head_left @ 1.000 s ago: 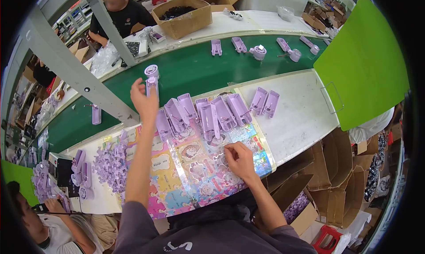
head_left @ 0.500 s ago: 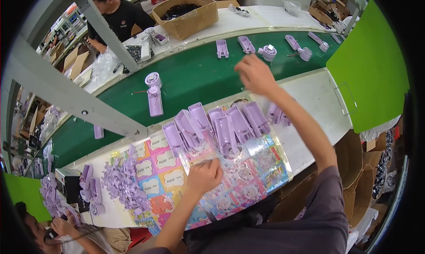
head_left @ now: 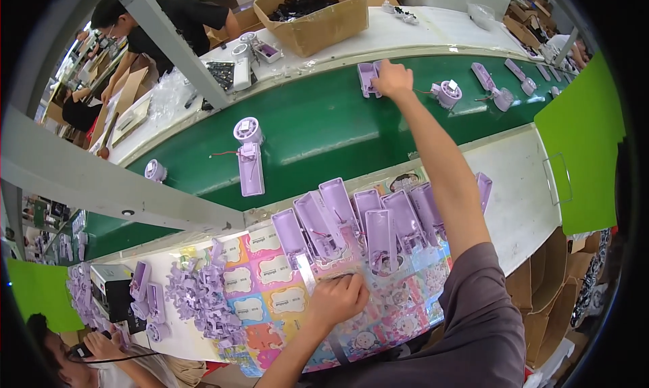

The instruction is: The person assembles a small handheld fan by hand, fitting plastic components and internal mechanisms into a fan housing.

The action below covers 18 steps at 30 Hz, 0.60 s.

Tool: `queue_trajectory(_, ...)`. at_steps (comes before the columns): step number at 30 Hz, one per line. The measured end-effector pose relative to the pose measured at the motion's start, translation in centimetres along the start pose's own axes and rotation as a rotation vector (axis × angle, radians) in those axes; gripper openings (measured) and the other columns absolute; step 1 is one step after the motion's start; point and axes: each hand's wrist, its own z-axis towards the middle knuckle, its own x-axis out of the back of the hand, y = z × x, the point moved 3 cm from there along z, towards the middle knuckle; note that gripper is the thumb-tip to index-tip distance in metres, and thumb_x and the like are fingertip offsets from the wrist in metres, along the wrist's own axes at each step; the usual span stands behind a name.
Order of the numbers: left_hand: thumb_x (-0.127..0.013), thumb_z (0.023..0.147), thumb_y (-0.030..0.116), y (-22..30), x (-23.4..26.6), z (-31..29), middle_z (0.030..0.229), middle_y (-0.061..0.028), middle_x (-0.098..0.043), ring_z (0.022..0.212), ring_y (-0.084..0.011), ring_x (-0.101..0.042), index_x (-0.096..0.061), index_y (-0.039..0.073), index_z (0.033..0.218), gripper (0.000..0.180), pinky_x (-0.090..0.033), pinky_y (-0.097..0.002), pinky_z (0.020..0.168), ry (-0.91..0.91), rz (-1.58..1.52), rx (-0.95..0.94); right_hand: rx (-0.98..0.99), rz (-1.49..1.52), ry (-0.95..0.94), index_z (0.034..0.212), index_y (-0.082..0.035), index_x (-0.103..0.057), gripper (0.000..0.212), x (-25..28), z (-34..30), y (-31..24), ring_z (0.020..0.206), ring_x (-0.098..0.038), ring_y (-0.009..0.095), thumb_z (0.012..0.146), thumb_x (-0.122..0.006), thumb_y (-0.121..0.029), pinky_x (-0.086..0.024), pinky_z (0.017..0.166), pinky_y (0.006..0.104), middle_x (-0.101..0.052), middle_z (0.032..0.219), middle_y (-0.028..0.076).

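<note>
Housing (head_left: pixel 367 78) on green belt (head_left: pixel 311 121) | just left of your right hand (head_left: pixel 393 80), fingers at its edge, grip unclear | long axis points away from you | your left hand (head_left: pixel 340 298) curled, contents hidden, farther off

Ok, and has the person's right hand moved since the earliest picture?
Yes, forward: a second ago the right hand was above the patterned mat; now it is beyond the mat's far edge, over the far side of the green belt.
</note>
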Motion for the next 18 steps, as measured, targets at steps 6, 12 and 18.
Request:
queue_trajectory(6, -0.067, 0.078, 0.009, 0.1, -0.2, 0.2, 0.058, -0.0073, -0.056, 0.047, -0.0250, -0.059, -0.055, 0.008, 0.072, 0.013, -0.048, -0.0371, 0.046, 0.083, -0.044, -0.031, 0.291, 0.141, 0.009, 0.113, -0.010, -0.065, 0.041, 2.0, -4.9, -3.2, 0.099, -0.070, 0.035, 0.074, -0.069, -0.019, -0.054, 0.089, 0.0464, -0.074, 0.101, 0.016)
queue_trajectory(12, -0.067, 0.081, 0.012, -0.1, -0.1, -0.7, 0.058, -0.0064, -0.058, 0.050, -0.0254, -0.061, -0.056, 0.010, 0.073, 0.014, -0.047, -0.0390, 0.047, 0.196, 0.006, -0.091, 0.782, 0.295, 0.007, 0.102, -0.009, -0.064, 0.027, 14.7, -21.7, -6.8, 0.086, -0.066, 0.033, 0.075, -0.068, -0.009, -0.050, 0.080, 0.0462, -0.070, 0.089, 0.011)
queue_trajectory(18, -0.069, 0.071, 0.006, 1.5, 2.7, -4.9, 0.081, -0.0051, -0.052, 0.070, -0.0249, -0.058, -0.059, 0.013, 0.089, 0.021, -0.046, -0.0351, 0.058, 0.699, 0.018, -0.129, 1.120, 0.164, 0.062, 0.100, -0.009, -0.061, 0.025, 16.6, -36.6, -6.3, 0.085, -0.065, 0.030, 0.076, -0.066, -0.007, -0.045, 0.086, 0.0450, -0.064, 0.082, 0.010)
